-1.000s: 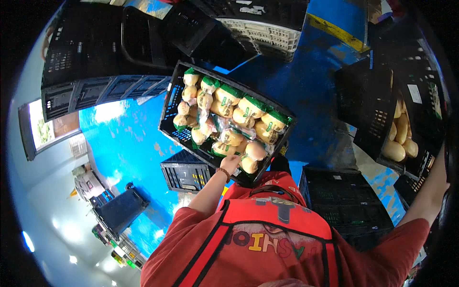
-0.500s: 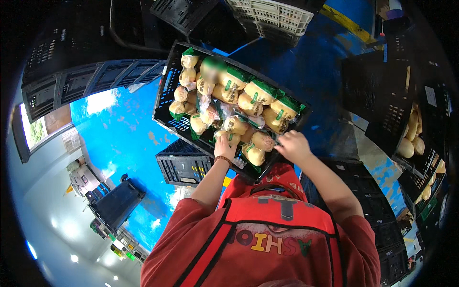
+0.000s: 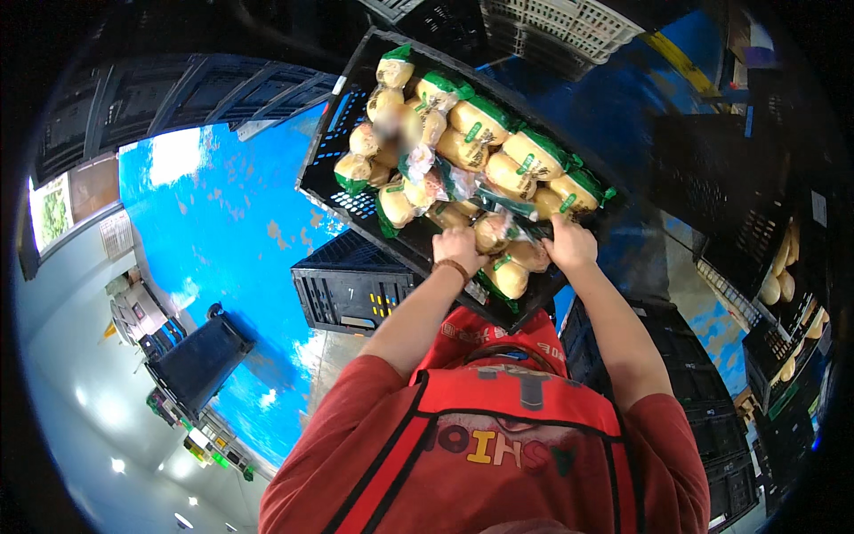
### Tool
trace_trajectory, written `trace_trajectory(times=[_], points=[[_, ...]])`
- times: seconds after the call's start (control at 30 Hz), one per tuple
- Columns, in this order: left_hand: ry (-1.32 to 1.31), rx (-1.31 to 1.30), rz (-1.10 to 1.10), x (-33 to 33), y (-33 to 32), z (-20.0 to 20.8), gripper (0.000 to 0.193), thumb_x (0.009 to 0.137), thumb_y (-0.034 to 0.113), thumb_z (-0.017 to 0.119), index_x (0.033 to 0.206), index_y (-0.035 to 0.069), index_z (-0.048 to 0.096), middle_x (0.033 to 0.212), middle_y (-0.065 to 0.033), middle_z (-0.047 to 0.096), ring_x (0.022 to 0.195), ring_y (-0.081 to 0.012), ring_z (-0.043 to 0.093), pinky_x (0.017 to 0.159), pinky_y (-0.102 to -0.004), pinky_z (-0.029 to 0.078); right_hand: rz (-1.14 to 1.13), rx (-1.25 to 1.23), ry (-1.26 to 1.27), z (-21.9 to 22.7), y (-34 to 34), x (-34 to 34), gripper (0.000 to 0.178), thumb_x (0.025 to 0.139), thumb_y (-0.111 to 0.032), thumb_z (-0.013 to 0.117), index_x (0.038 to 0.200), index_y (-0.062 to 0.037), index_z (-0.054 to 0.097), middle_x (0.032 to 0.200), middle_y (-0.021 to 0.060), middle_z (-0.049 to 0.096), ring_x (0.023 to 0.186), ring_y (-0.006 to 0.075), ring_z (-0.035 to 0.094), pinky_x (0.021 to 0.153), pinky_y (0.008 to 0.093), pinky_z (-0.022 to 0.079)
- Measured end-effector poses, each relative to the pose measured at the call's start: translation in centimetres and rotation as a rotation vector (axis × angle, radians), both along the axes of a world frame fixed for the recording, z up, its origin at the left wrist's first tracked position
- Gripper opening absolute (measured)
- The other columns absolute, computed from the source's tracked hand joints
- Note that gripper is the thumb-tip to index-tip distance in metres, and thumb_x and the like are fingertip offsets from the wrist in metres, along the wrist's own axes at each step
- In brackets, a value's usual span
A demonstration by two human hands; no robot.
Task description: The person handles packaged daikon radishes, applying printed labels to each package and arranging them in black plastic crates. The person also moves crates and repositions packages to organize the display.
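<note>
A black plastic crate (image 3: pixel 334 151) in front of me holds several clear bags of round, pale yellow potatoes with green ends. One potato bag (image 3: pixel 509 277) lies at the crate's near side, between my hands. My left hand (image 3: pixel 458 251) is closed at the left of this bag, its fingers curled over the plastic. On the other side, my right hand (image 3: pixel 571 244) is closed on the plastic at the bag's right end. Both sets of fingertips are partly hidden. Farther back, another potato bag (image 3: pixel 531 160) lies with its green end toward the far rim.
Black crates (image 3: pixel 356 283) stand below and left of the filled one, with more stacked crates (image 3: pixel 685 356) at my right. Open crates with potatoes (image 3: pixel 778 276) are at the far right. A white crate (image 3: pixel 560 31) stands beyond. Blue floor (image 3: pixel 222 214) lies to the left.
My right hand has moved from the crate's near right rim up onto the bag's plastic. My left hand's fingers have curled closed. The filled crate sits higher and farther right in view.
</note>
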State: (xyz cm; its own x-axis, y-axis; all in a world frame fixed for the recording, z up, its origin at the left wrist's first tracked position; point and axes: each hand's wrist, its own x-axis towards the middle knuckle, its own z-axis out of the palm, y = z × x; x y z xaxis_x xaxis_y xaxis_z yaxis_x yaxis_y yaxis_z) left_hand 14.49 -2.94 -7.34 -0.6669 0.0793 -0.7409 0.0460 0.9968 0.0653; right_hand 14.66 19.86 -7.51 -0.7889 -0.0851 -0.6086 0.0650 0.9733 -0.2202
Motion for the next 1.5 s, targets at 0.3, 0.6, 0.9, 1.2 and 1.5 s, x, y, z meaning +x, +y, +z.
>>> trace_trajectory(times=[0.3,0.6,0.9,1.2,1.5], points=[[0.068,0.164,0.01,-0.3,-3.2,0.9,0.045,0.07,0.042,0.071,0.097,0.008,0.061,0.106,-0.0118,0.057,0.105,-0.029,0.053,0.086,-0.04,0.046,0.053,-0.048,0.031,-1.2,-0.9,-0.1,0.02,0.077,-0.022,0.063,0.086,-0.0062,0.057,0.091,0.0132,0.062,0.083,0.0328,0.061,0.071,0.0429,0.05],[0.531,0.292,0.421,-10.1,-7.5,1.5,0.046,0.07,0.027,0.074,0.107,0.007,0.054,0.116,-0.0128,0.051,0.106,-0.0297,0.053,0.086,-0.0391,0.047,0.126,-0.091,0.133,-2.6,-0.5,0.9,0.014,0.078,-0.019,0.06,0.087,-0.0084,0.061,0.09,0.0113,0.061,0.082,0.0314,0.061,0.074,0.0415,0.049],[0.815,0.449,-0.02,-14.0,-9.1,0.4,0.012,0.08,0.015,0.059,0.089,0.009,0.065,0.097,-0.0065,0.064,0.098,-0.03,0.055,0.081,-0.0399,0.046,0.008,-0.102,0.036,-1.5,-0.9,0.2,0.026,0.08,-0.025,0.062,0.098,-0.0072,0.06,0.098,0.0134,0.06,0.089,0.0324,0.06,0.077,0.0418,0.049],[0.026,1.491,1.252,-10.9,-10.0,10.1,0.023,0.094,0.016,0.048,0.103,-0.001,0.061,0.1,-0.0098,0.065,0.09,-0.018,0.061,0.083,-0.0317,0.047,-0.116,-0.804,0.557,10.0,-5.9,-8.1,0.062,0.067,-0.02,0.076,0.122,-0.0055,0.051,0.125,0.0158,0.05,0.117,0.0343,0.048,0.097,0.0406,0.04],[-0.581,1.541,1.175,-9.9,-11.7,9.9,0.033,0.08,0.018,0.058,0.103,-0.007,0.06,0.097,-0.0162,0.065,0.087,-0.0236,0.064,0.081,-0.0349,0.05,0.164,-0.969,-0.263,11.0,-7.9,-13.8,0.075,0.067,-0.043,0.077,0.126,-0.0061,0.051,0.12,0.0167,0.057,0.112,0.0288,0.054,0.096,0.0364,0.041]])
